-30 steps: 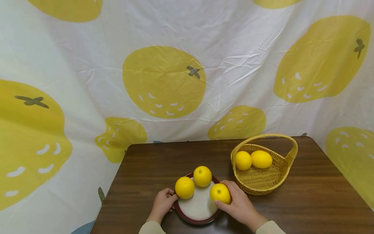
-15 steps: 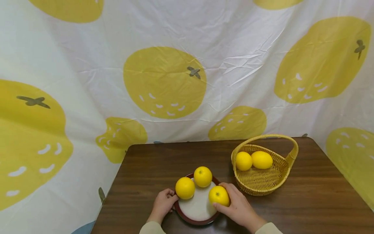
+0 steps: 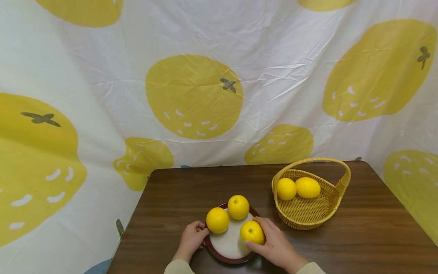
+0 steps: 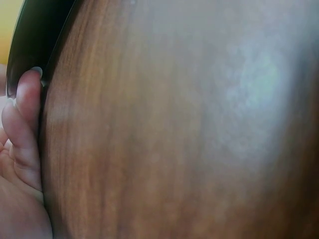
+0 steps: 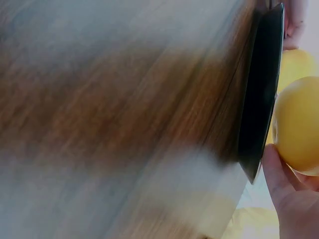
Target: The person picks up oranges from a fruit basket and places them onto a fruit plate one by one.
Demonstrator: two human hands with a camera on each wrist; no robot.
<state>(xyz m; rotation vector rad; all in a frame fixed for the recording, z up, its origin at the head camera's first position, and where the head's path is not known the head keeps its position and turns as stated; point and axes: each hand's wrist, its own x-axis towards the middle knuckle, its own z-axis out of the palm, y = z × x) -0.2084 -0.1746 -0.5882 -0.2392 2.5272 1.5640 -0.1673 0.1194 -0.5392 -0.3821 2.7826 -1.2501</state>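
My right hand (image 3: pixel 275 244) grips a yellow orange (image 3: pixel 252 233) at the right side of a round plate (image 3: pixel 227 243), thumb in front and fingers behind. The plate has a whitish middle and a dark red-brown rim. In the right wrist view the held orange (image 5: pixel 300 124) shows just above the plate's dark edge (image 5: pixel 261 92). My left hand (image 3: pixel 192 239) pinches the plate's left rim, thumb on top; its fingertips (image 4: pixel 29 92) reach under the edge in the left wrist view. Two more oranges sit on the plate, one at the left (image 3: pixel 217 220) and one at the back (image 3: pixel 238 207).
A wicker basket (image 3: pixel 306 213) with a tall handle stands behind and right of the plate. It holds a round orange (image 3: pixel 286 189) and a longer yellow fruit (image 3: pixel 308 187). All stand on a dark wooden table (image 3: pixel 369 228) before a fruit-print cloth (image 3: pixel 267 87).
My right hand has moved the orange slightly left and toward me, lower over the plate. The left hand keeps its hold on the rim, and the other fruit stays put.
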